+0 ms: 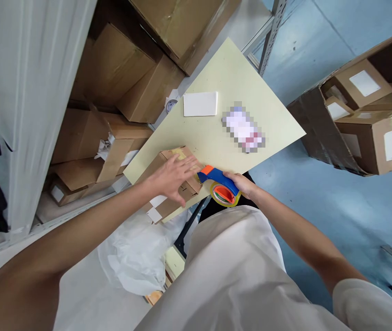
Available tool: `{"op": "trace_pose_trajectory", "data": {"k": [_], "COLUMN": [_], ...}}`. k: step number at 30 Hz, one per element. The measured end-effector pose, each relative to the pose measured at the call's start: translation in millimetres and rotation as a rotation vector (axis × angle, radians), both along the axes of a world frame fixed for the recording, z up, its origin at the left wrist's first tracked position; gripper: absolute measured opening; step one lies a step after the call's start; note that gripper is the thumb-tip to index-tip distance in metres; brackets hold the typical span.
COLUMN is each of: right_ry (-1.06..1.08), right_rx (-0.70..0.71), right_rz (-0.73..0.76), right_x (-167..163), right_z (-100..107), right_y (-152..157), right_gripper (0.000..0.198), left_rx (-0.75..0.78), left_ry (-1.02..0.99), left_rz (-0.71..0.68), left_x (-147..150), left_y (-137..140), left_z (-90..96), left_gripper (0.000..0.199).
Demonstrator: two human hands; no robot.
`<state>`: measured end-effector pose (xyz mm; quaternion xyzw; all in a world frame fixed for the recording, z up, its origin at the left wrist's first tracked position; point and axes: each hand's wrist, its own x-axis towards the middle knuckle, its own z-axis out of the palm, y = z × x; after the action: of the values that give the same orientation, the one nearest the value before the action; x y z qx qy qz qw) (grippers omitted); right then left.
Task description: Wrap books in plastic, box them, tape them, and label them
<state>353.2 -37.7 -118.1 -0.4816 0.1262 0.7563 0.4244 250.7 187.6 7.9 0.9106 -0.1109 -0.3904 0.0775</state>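
The left hand (173, 179), fingers spread and gripping nothing, lies across the box (172, 207). The right hand (242, 184) has fingers curled round the tape dispenser (221, 178) (blue and orange), beside the box.

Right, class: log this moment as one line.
left hand: spread on cardboard box | right hand: holding blue tape dispenser | tabletop: white stack, pixelated item

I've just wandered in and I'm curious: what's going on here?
A person's left hand is spread over a cardboard box on a pale table. The right hand holds a blue tape dispenser, its orange end close by the box. A flat white item and a blurred-out one lie farther across the table.
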Motion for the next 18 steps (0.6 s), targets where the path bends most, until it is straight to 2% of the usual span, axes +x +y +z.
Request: {"op": "trace_pose_trajectory", "data": {"k": [4, 7, 9, 13, 16, 18], "right_ry": [0.132, 0.239, 0.255, 0.164, 0.102, 0.102], "right_rx": [0.029, 0.037, 0.039, 0.102, 0.142, 0.136], "right_rz": [-0.057, -0.117, -0.148, -0.158, -0.154, -0.149], "right_x": [-7, -14, -14, -3, 8, 10], "right_z": [-1, 0, 1, 1, 2, 2], "right_y": [-7, 0, 17, 74, 108, 117], "right_gripper": [0.031, 0.034, 0.035, 0.034, 0.032, 0.031], "left_rx": [0.003, -0.011, -0.009, 0.069, 0.017, -0.029], "left_ry": [-0.033, -0.077, -0.104, -0.168, -0.263, -0.322], "left_rz": [0.041, 0.124, 0.191, 0.350, 0.368, 0.361], "left_x": [-25, -31, -33, -39, -46, -51], "left_y": [-6, 5, 21, 63, 83, 88], "left_z": [-5.0, -12.1, -14.4, -15.1, -19.9, -26.7], "left_gripper": [0.081, 0.073, 0.072, 0.082, 0.086, 0.083]}}
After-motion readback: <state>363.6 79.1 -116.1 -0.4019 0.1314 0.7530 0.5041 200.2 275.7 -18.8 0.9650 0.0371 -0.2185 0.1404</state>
